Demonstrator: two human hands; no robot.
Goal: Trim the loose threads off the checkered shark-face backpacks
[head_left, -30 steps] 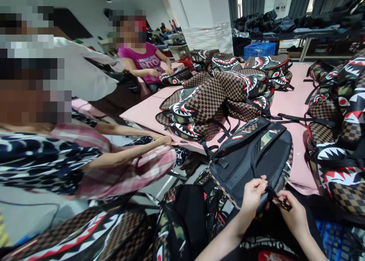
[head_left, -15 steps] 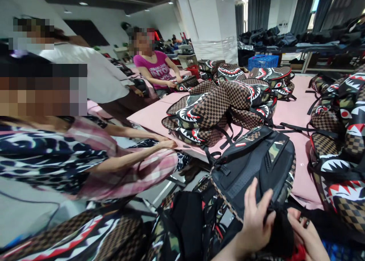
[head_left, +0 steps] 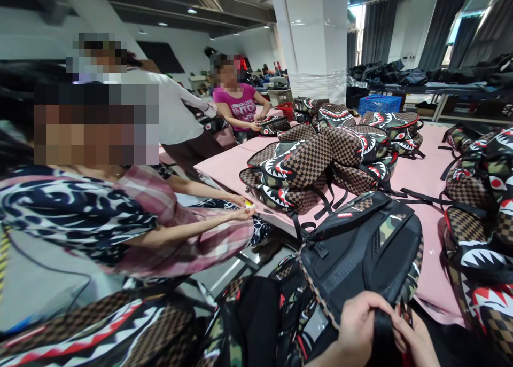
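Observation:
A backpack [head_left: 348, 249] with a black padded back, checkered edging and a camouflage side lies at the table's near edge, its back panel facing up. At its near end, my left hand [head_left: 360, 321] is closed over a black strap [head_left: 383, 335]. Close against it, my right hand [head_left: 417, 335] has its fingers pressed together on the same strap. The strap hangs down between both hands, and its lower part runs out of the picture. Some of my right fingers are hidden behind it.
A pile of checkered shark-mouth backpacks [head_left: 296, 158] covers the pink table [head_left: 430, 249], with more backpacks [head_left: 476, 249] on the right. Another backpack [head_left: 100, 329] fills the near left. A co-worker in a plaid apron [head_left: 192, 239] sits at left; two others are farther back.
My left hand's spread fingers have closed over the strap, and my hands have come closer together. The view has shifted slightly left and up. The seated co-worker's hands now show something small and yellow.

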